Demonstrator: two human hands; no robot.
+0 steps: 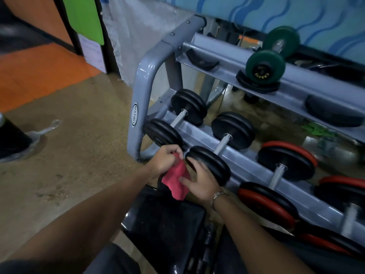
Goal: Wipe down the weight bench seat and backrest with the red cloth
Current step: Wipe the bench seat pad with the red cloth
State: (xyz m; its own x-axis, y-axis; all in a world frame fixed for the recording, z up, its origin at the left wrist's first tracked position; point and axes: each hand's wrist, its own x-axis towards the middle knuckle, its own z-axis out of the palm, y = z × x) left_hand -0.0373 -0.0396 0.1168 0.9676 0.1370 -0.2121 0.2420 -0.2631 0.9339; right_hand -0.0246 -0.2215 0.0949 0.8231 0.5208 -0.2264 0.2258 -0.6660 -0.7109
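Note:
The red cloth hangs in the air above the far end of the black padded bench. My left hand pinches its top edge. My right hand, with a watch on the wrist, holds the cloth's right side with thumb and fingers. The cloth is crumpled and droops down between both hands. The bench pad lies just below, low in the middle of the view, partly hidden by my forearms.
A grey dumbbell rack stands right behind my hands, with black dumbbells, red-rimmed ones and a green one. Brown floor stretches to the left, where a black base sits.

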